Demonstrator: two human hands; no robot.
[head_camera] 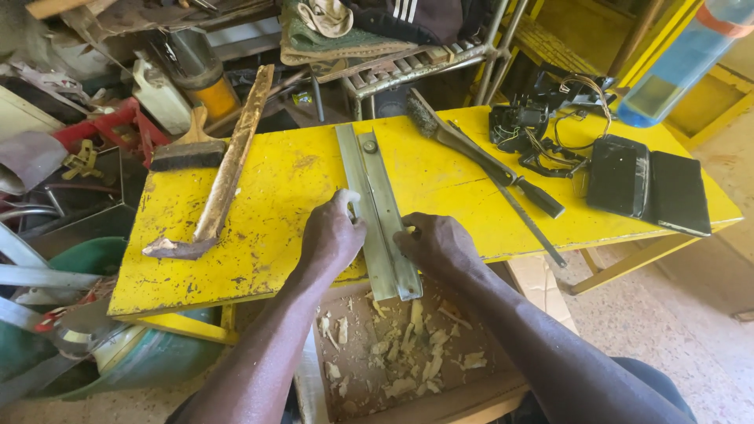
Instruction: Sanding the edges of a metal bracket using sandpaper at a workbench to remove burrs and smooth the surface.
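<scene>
A long grey-green metal strip tool (375, 188) with a round knob near its far end lies lengthwise across the yellow table (283, 196), its near end overhanging the front edge. My left hand (334, 235) presses against the strip's left side, fingers closed around a small pale piece at the strip's edge. My right hand (436, 242) rests against the strip's right side, fingers curled onto it. Below the overhang sits a cardboard box (393, 353) holding several pale wood shavings.
On the table lie a worn wooden adze-like tool (224, 180), a flat brush (187, 149), a dark brush with a long handle (479, 157), a thin file (526, 216), two black pouches (648, 184) and a tangle of wires (550, 118). Clutter fills the left and back.
</scene>
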